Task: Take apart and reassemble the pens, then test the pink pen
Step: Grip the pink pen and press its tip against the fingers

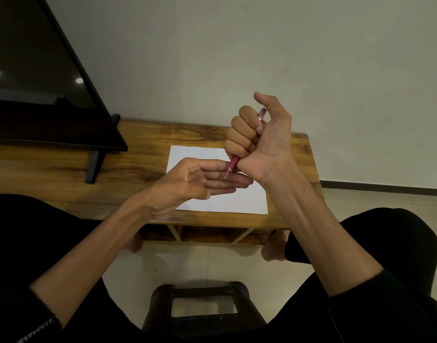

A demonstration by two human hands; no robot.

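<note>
My right hand (pixel 259 134) is closed in a fist around the pink pen (pixel 232 165), thumb raised above its top end. The pen points down and to the left, and its metal tip rests at the fingers of my left hand (pixel 200 181). That hand lies flat and open, palm up, just above the white sheet of paper (pixel 195 154) on the wooden table (pixel 138 149). Most of the pen's barrel is hidden inside my fist. No other pen is in view.
A dark flat screen (pixel 39 78) on a black stand occupies the table's left part. A dark stool (pixel 202 303) stands on the tiled floor between my knees. A pale wall rises behind the table.
</note>
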